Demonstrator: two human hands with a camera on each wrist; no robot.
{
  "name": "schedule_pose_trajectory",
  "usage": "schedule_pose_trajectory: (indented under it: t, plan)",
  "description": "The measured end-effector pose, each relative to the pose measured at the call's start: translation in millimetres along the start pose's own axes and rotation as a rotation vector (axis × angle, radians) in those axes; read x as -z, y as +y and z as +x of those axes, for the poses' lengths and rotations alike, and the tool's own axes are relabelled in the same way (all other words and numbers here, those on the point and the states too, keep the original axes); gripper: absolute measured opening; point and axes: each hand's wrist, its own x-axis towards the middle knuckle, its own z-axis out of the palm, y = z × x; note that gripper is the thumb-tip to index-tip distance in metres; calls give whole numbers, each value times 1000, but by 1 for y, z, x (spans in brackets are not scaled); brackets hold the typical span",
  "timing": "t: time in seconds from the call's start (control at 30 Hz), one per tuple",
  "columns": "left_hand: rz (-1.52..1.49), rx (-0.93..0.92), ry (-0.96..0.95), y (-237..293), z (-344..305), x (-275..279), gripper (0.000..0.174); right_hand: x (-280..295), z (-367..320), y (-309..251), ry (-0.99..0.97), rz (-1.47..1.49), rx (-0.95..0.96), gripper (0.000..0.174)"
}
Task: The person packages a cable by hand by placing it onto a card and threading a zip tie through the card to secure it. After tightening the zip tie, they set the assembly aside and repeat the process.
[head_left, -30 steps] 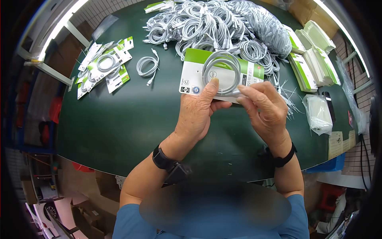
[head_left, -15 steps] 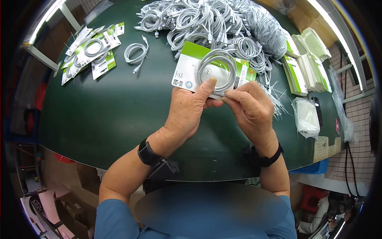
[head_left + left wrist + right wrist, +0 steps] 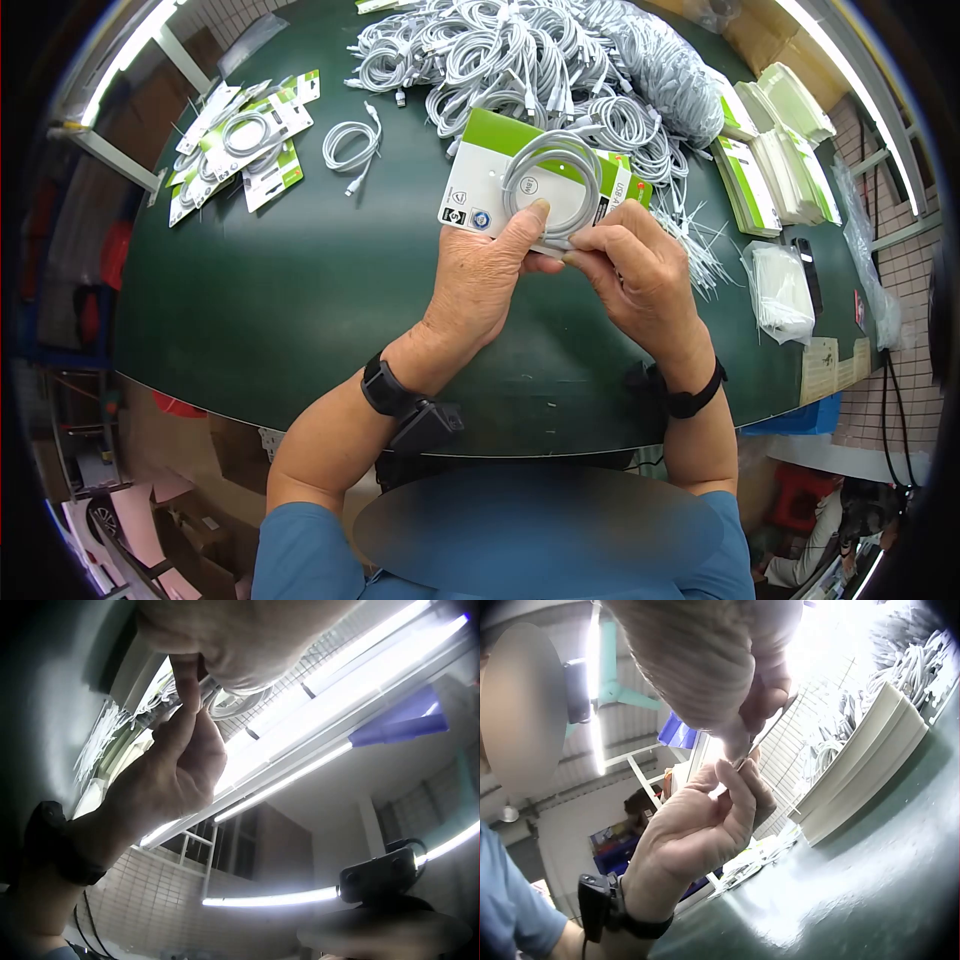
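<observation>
My left hand (image 3: 480, 275) grips a white and green packaging card (image 3: 478, 180) by its lower edge, with the thumb pressing a coiled grey-white USB cable (image 3: 598, 175) against its front. At the lower right of the coil, the thumb and forefinger of my right hand (image 3: 645, 270) pinch the cable near a plug end; the fingertips hide the exact spot. The right wrist view shows the left hand (image 3: 705, 832) below the card's thin edge. In the left wrist view the right hand (image 3: 172, 765) meets the left at the coil.
A large heap of coiled cables (image 3: 500, 60) covers the table's back. Carded cables (image 3: 245, 135) and one loose coil (image 3: 352, 148) lie left. At right are stacked cards (image 3: 750, 190), loose white ties (image 3: 695, 250), a bag of white strips (image 3: 780, 295) and a black object (image 3: 808, 272).
My right hand has closed in on the coil's lower edge, drawing the whitish cable end it pinches toward my left thumb. My left hand keeps its hold on the card; the head view has shifted slightly.
</observation>
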Motion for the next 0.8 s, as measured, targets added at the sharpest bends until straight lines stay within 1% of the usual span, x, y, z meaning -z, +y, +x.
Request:
schedule_pose_trajectory:
  t: [0.07, 0.17, 0.27, 0.4, 0.5, 0.6, 0.67, 0.7, 0.77, 0.8]
  plan:
    - [6, 8, 0, -2, 0, 1, 34, 1, 0, 1, 1, 29, 0, 18]
    - [9, 14, -4, -3, 0, -1, 34, 5, -1, 3, -49, 48, -42, 21]
    - [11, 13, -17, -4, -1, -1, 34, 7, -2, 4, -68, 79, -72, 20]
    - [36, 14, -26, -3, 0, 0, 35, 12, 1, 4, -85, 134, -72, 19]
    - [92, -4, -59, 0, -2, 2, 36, 30, 0, 11, 0, 251, -213, 14]
    - [153, -44, -142, 5, -4, 3, 38, 45, 0, 23, 395, 469, -484, 7]
    - [198, -87, -222, 2, -9, 8, 39, 51, -3, 41, 409, 639, -583, 10]
    - [247, -59, -238, 4, -13, 8, 37, 52, -5, 50, 417, 726, -631, 13]
    - [347, -1, -267, 8, -20, 9, 31, 46, -10, 57, 113, 853, -755, 17]
    - [405, -49, -360, 9, -18, 14, 29, 44, -6, 45, -53, 896, -813, 17]
